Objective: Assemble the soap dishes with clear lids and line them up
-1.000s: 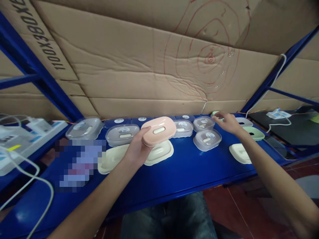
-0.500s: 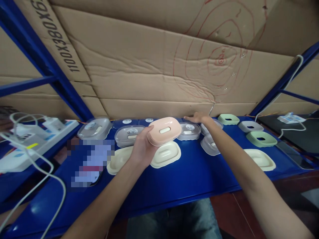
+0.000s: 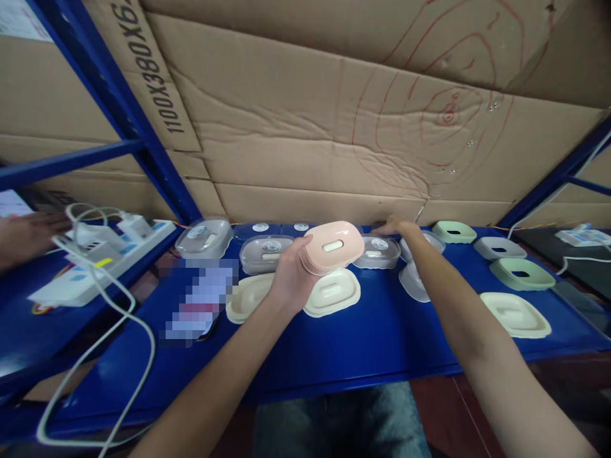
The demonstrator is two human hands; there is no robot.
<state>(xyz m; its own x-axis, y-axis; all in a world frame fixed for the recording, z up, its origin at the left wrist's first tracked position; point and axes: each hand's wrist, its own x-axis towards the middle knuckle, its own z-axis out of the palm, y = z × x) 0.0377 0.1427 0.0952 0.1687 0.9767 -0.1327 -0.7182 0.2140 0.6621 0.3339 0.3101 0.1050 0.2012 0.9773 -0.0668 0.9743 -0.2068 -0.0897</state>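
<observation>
My left hand (image 3: 290, 280) holds a pink oval soap-box piece (image 3: 333, 247) tilted above the blue shelf (image 3: 372, 337). Below it lie two cream trays (image 3: 333, 294), one under the pink piece and one to its left (image 3: 249, 297). My right hand (image 3: 398, 227) reaches to the back of the shelf, resting over a clear grey lid (image 3: 379, 250); what its fingers grip is hidden. More clear grey lids (image 3: 266, 253) sit in rows behind.
Green (image 3: 453, 231), grey (image 3: 495, 247) and cream (image 3: 515, 314) trays lie at the right. A power strip with white cables (image 3: 102, 248) sits on the left shelf, near another person's hand (image 3: 26, 232). Cardboard (image 3: 334, 140) lines the back. A blurred patch (image 3: 198, 299) covers something flat.
My right hand has swung from the green tray at the right to the back centre behind the clear lids. The pink piece stays in my left hand; the view shifted left.
</observation>
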